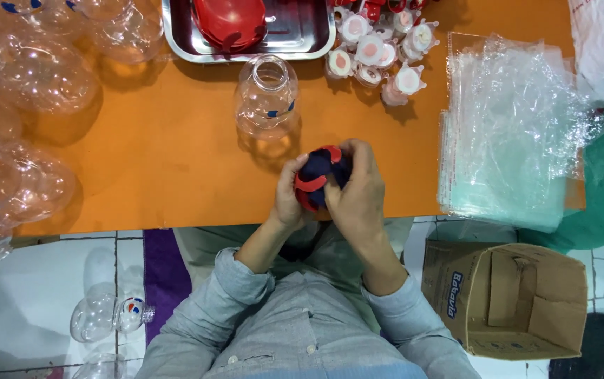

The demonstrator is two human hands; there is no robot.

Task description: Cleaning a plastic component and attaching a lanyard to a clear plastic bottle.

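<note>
One soft navy-and-red cloth bundle (319, 179), light and squashy by my guess, clasped near the orange table (175, 161) edge, left hand (289, 200) and right hand (358, 196) fingers closed round its middle.

Bright, even overhead light; soft shadows under the clear bottles (28, 77) on the orange bench (175, 161), glare on the plastic bags (513, 119), focus sharp throughout.

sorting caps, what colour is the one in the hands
Dark navy with red trim, seen in the head view.
</note>
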